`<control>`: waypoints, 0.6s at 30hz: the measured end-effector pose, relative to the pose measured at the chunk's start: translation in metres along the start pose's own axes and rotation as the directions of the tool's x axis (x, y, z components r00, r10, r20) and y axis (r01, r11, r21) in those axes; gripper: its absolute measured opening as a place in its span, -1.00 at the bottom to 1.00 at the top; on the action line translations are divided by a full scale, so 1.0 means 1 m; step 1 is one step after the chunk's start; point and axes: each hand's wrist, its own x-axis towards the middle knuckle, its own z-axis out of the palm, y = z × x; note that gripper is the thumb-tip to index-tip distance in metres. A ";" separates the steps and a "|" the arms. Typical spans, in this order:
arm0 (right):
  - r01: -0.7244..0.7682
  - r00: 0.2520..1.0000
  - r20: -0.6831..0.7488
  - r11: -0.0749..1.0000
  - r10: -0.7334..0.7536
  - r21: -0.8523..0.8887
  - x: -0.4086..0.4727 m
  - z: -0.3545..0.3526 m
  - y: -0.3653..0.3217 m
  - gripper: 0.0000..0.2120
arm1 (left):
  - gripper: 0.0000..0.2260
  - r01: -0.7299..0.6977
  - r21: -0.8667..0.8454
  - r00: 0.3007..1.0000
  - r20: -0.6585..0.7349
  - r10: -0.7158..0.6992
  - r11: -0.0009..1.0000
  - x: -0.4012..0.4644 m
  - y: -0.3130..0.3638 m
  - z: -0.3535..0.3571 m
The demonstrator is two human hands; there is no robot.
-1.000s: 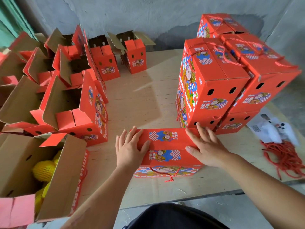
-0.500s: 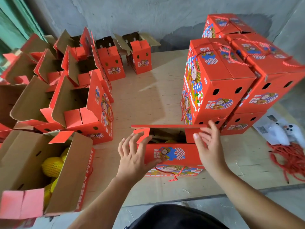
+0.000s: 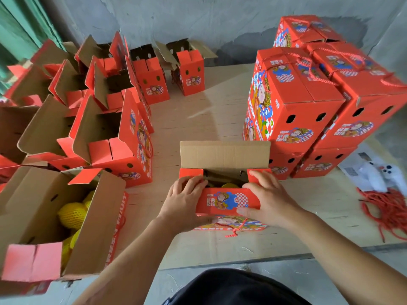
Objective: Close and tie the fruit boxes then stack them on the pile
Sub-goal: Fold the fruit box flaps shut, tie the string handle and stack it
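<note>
On the wooden counter [image 3: 198, 119] a crowd of open red boxes [image 3: 114, 133] fills the left side, flaps standing up, reaching from the near left corner to the far wall. Nearest on the left stands an open carton [image 3: 97, 219] holding yellow netted fruit [image 3: 71, 214]. On the right rises the pile of closed boxes [image 3: 308, 102], stacked two high with red rope handles on top, its near left corner just beside the box being worked on. Further right lie a white toy-like object [image 3: 378, 175] on a paper sheet and a loose heap of red cords [image 3: 392, 210].

The fruit box [image 3: 224, 201] sits at the near middle of the counter, close to its near edge. Its far flap [image 3: 224, 154] stands upright, brown inside showing, and blocks the view of the lower pile boxes behind it. Two small red side flaps show at the left and right, with yellow fruit visible in the gap.

The left hand [image 3: 185, 201] grips the left end of the near flap, fingers [image 3: 193, 183] curled over its top edge into the opening. The right hand [image 3: 268, 199] holds the right end the same way, fingers over the edge, thumb pressed on the printed front. Both forearms reach in from the near edge, angled inward.

Bare counter lies beyond the box toward the far wall, between the open boxes and the pile; a narrow strip stays free along the near edge
</note>
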 end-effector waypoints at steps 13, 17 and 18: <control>0.002 0.932 -0.360 0.996 -0.036 -0.094 -0.022 0.012 -0.017 -0.12 | -0.13 -0.043 -0.081 0.991 -0.130 0.032 0.996 0.010 -0.005 -0.013; 0.083 0.908 -0.416 0.995 -0.055 0.052 -0.018 0.009 -0.009 -0.48 | -0.31 -0.013 -0.191 0.978 -0.209 -0.028 0.981 0.012 -0.010 -0.005; 0.084 0.906 -0.420 0.992 -0.040 0.088 -0.015 0.009 -0.006 -0.59 | -0.36 0.003 -0.192 0.972 -0.230 -0.048 0.981 0.012 -0.009 -0.001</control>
